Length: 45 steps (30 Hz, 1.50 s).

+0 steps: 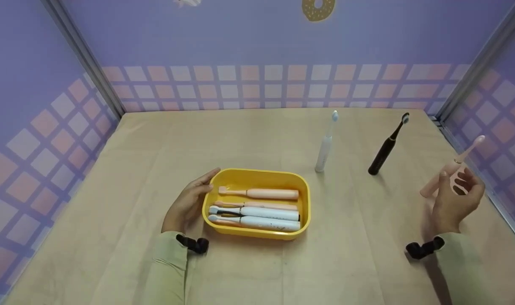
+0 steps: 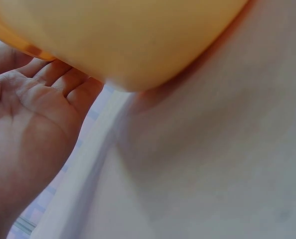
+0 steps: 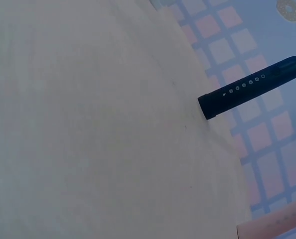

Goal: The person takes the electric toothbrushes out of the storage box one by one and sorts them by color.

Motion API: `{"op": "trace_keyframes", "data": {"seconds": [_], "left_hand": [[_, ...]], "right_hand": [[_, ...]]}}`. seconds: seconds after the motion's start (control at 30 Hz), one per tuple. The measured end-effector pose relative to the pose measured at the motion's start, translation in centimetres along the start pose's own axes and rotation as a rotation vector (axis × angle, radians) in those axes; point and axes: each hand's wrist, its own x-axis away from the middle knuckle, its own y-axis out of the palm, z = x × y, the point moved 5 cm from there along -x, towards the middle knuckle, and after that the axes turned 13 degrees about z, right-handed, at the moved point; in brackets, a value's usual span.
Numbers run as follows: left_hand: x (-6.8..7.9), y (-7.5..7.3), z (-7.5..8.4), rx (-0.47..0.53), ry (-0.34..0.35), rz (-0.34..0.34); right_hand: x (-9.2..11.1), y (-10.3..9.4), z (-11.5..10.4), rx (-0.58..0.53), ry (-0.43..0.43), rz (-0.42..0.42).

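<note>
My left hand (image 1: 189, 199) grips the left end of a yellow bin (image 1: 257, 171), thumb over the rim and fingers against the outside wall. In the left wrist view the bin (image 2: 138, 45) fills the top. Pink (image 1: 272, 194) and white (image 1: 270, 223) electric toothbrushes lie side by side in it, a black one mostly hidden beneath. At the far right my right hand (image 1: 456, 203) is close beside a standing pink electric toothbrush (image 1: 430, 187), thumb overlapping its body and fingers loosely bent. In the right wrist view only the lower part of that toothbrush (image 3: 272, 223) shows; the hand is out of frame.
A white electric toothbrush (image 1: 324, 154) and a black electric toothbrush (image 1: 383, 154) stand upright on the cloth-covered table (image 1: 189, 144), between the bin and my right hand. Purple walls (image 1: 265, 38) with a checkered band close off the back and both sides.
</note>
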Motion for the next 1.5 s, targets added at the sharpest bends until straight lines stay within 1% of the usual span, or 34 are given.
{"op": "trace_keyframes", "data": {"seconds": [0.07,0.13,0.27,0.4,0.53,0.67,0.73,0.9,1.03,1.17,1.37,1.5], "left_hand": [[0.0,0.0,0.0,0.003,-0.002,0.000],[0.0,0.0,-0.1,0.010,-0.005,0.002],[0.2,0.0,0.0,0.029,-0.017,-0.001],[0.3,0.0,0.0,0.032,-0.012,-0.014],[0.2,0.0,0.0,0.028,-0.009,-0.006],[0.1,-0.1,0.0,0.016,-0.011,0.016],[0.1,-0.1,0.0,0.013,-0.010,0.023],[0.0,-0.1,0.0,0.010,-0.010,0.026],[0.1,-0.1,-0.1,0.008,-0.013,0.019],[0.1,-0.2,-0.1,0.009,-0.014,0.020],[0.2,-0.1,0.1,0.026,-0.008,-0.005],[0.2,0.0,0.0,0.041,-0.017,-0.010]], "right_hand": [[0.4,0.1,-0.6,0.007,-0.045,0.007],[1.0,0.4,-1.2,-0.004,-0.087,-0.007],[2.2,1.2,-2.3,-0.068,-0.184,-0.083],[3.2,2.0,-2.6,-0.108,-0.233,-0.162],[4.3,2.9,-3.0,-0.114,-0.248,-0.227],[6.0,3.7,-3.9,-0.117,-0.250,-0.328],[7.1,4.2,-4.8,-0.101,-0.256,-0.393],[10.4,4.8,-7.9,-0.066,-0.289,-0.551],[12.7,5.4,-9.3,-0.050,-0.310,-0.661],[14.4,6.4,-9.6,-0.010,-0.310,-0.761],[16.2,8.2,-8.2,0.060,-0.308,-0.921],[17.3,9.0,-8.1,0.062,-0.302,-1.019]]}}
